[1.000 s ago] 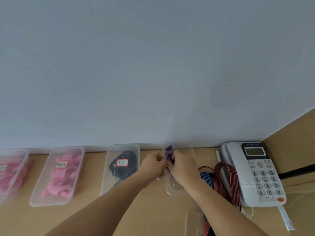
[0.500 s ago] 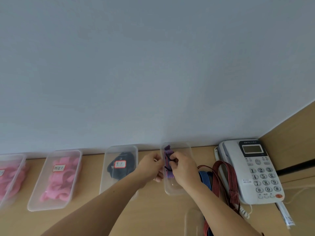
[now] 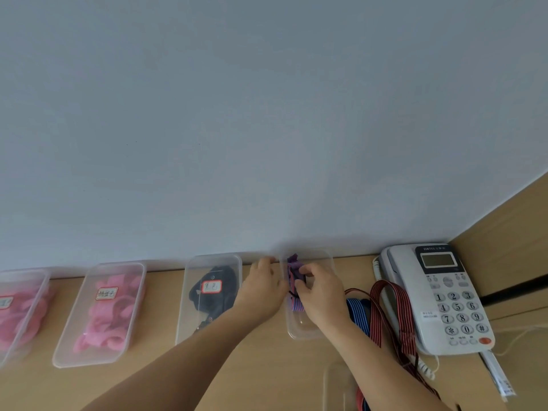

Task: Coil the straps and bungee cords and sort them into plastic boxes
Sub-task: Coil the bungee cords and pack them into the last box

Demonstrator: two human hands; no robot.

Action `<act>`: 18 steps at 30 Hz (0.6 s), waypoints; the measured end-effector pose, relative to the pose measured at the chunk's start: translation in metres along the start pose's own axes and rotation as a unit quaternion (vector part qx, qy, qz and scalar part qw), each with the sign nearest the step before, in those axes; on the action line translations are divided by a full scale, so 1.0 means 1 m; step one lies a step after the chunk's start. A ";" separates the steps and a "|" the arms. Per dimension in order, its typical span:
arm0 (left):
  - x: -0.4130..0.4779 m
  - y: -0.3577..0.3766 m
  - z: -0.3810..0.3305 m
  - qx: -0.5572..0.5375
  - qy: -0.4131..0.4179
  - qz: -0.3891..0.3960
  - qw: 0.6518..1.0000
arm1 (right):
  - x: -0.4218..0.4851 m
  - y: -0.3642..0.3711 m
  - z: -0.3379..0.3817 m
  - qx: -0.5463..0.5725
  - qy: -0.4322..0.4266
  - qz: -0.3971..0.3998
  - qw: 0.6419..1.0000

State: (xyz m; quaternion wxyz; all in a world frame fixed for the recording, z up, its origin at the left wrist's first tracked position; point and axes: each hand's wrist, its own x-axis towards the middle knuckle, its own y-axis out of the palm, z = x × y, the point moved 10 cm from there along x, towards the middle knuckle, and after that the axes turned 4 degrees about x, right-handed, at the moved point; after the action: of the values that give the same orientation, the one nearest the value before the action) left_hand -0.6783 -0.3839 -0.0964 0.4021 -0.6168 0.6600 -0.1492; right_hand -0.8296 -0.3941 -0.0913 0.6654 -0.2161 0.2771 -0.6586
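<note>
Surface (image 3: 281, 369): wood, grey wall behind.
Right hand (image 3: 321, 295): fingers clamped on purple coil (image 3: 293, 264) so it can't unwind over clear box (image 3: 302, 332).
Left hand (image 3: 261, 289): fingers at box wall; we can't tell grip.

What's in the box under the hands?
A purple strap, pinched by the right hand; bare floor at the near end. The hand covers the middle of the box.

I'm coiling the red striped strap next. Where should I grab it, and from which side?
Probably at the raised loop of the red striped strap, pinching across the flat band from above: the loop arches clear of the desk, while the telephone crowds its right and the blue striped strap lies at its left.
</note>
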 end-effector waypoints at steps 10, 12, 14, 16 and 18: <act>-0.007 0.017 -0.036 0.324 0.227 0.004 0.918 | -0.015 -0.031 -0.003 -0.010 -0.002 -0.027 1.000; -0.009 0.014 -0.048 0.301 0.239 -0.011 0.923 | -0.024 -0.047 -0.009 -0.026 -0.001 -0.032 0.999; -0.013 0.013 -0.065 0.283 0.258 -0.017 0.924 | -0.034 -0.067 -0.014 -0.041 0.000 -0.049 0.998; -0.018 0.015 -0.084 0.253 0.271 -0.007 0.929 | -0.047 -0.090 -0.020 -0.063 0.004 -0.069 0.996; -0.029 0.023 -0.103 0.223 0.278 0.006 0.934 | -0.060 -0.112 -0.031 -0.075 0.012 -0.079 0.994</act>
State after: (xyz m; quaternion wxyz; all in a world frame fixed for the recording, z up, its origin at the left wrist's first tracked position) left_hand -0.7701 -0.3829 -0.0366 0.3305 -0.4411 0.6987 -0.4561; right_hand -0.9335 -0.3359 -0.0365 0.5897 -0.2790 0.3158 -0.6890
